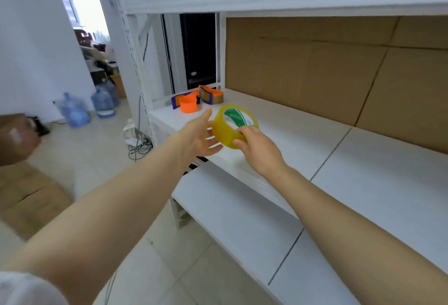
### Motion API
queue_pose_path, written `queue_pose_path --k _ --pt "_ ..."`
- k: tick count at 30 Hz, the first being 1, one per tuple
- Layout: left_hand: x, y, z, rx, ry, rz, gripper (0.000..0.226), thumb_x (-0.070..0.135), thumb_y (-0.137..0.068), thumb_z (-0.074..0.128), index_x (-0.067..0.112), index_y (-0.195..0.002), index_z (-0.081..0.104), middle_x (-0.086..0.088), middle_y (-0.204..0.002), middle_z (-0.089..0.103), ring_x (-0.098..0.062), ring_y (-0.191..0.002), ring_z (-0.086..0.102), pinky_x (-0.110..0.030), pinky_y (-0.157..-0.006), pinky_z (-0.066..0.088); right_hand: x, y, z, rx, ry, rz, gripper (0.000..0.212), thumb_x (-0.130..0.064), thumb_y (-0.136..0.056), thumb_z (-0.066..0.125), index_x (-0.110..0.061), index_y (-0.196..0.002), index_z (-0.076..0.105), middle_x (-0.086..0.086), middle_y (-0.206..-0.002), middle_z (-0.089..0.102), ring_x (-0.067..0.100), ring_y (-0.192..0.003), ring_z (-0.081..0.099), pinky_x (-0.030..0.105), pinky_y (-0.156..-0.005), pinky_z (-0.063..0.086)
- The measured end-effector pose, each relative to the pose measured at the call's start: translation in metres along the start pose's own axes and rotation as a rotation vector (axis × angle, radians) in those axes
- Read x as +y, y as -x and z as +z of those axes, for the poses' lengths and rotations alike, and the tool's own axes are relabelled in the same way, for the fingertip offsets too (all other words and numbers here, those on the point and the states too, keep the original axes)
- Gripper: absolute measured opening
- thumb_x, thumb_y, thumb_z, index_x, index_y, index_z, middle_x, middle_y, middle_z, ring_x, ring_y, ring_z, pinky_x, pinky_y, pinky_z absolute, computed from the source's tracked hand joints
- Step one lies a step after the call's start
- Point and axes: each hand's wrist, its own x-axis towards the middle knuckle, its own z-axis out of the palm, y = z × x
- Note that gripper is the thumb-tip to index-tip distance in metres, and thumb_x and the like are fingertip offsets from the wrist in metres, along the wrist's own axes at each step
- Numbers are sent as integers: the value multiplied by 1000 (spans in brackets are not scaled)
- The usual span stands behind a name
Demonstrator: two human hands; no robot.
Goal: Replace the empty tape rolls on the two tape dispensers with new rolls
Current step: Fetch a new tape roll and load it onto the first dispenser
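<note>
- The white shelf [339,149] ran from its far left corner to the near right. Most of its board lay bare, leaving open room along the front edge and toward the right end.
- One brown cardboard panel [327,69] closed off the shelf's back edge.
- One lower shelf [242,220] jutted out beneath the front edge.
- Two cardboard boxes [29,198] sat on the floor, well to the left of the rack.
- Three water bottles [75,112] stood on the floor beyond them, by the wall.
- The right hand [259,149] grasped the single yellow tape roll [232,123], thumb and fingers curled round its rim, above the shelf near the left end of the front edge.
- The left hand [201,137] was released, its fingers straight, just beside the roll's left side; whether it touched the roll could not be told.
- Two orange-and-purple tape dispensers [186,104] stood close together at the shelf's far left corner, beyond the roll.
</note>
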Motion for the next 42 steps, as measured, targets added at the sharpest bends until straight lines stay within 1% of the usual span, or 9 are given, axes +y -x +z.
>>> queue_pose_path --k 4,11,17,25,28,32,37,40,42 --pt "29 -32 -54 83 41 42 38 41 -95 46 11 -116 57 -4 -98 64 -22 -103 59 -40 -87 47 -19 -49 28 -8 -12 19 27 -25 -97 42 -10 -118 50 11 -125 51 29 -104 54 37 -83 43" --pt "61 -101 -108 117 29 19 21 24 -97 45 11 -95 61 -4 -106 64 -19 -102 57 -35 -88 43 -24 -140 88 27 -131 145 35 -23 -97 43 -8 -128 46 13 -132 48 31 -113 52 36 -89 41" --pt "109 -173 -130 133 -76 39 12 12 -93 52 9 -102 61 -3 -87 64 -18 -96 59 -33 -93 45 -22 -226 134 69 -245 264 32 -22 -97 43 -5 -124 47 16 -128 50 33 -113 52 36 -89 41" --pt "137 -259 -156 135 -271 104 22 10 -92 56 6 -113 60 -4 -95 65 -17 -94 60 -32 -89 47 -15 -296 179 127 -429 471 33 -22 -97 40 0 -121 46 21 -120 55 31 -101 54 39 -88 43" --pt "150 -286 -157 111 -423 192 19 2 -87 60 6 -106 63 -9 -95 63 -15 -78 57 -33 -87 47 -10 -310 186 159 -528 582 30 -24 -97 39 -2 -114 48 17 -102 56 25 -84 51 33 -74 48" --pt "158 -324 -154 -2 -677 360 32 -3 -89 54 -1 -120 61 -16 -118 58 -26 -103 53 -25 -82 46 -6 -327 187 212 -677 750 18 -24 -97 39 -11 -104 50 11 -89 53 21 -61 52 16 -38 41" --pt "158 -377 -154 -227 -1379 600 34 20 -88 56 19 -121 62 -10 -122 63 -31 -113 58 -38 -96 45 -8 -353 203 361 -929 922 17 -23 -97 42 -10 -106 50 10 -78 54 17 -53 47 37 -61 52" --pt "159 -395 -158 -253 -1673 727 14 31 -84 52 28 -96 58 -1 -102 61 -30 -110 55 -36 -98 31 -20 -367 213 481 -1041 1019 13 -21 -98 41 -12 -105 46 8 -72 51 17 -53 45 34 -55 49" --pt "157 -407 -165 -297 -1740 867 18 36 -84 52 28 -99 59 -1 -108 59 -28 -118 49 -38 -103 24 -29 -374 220 554 -1062 1068 12 -20 -98 40 -11 -101 47 9 -70 49 17 -52 43 32 -51 44"
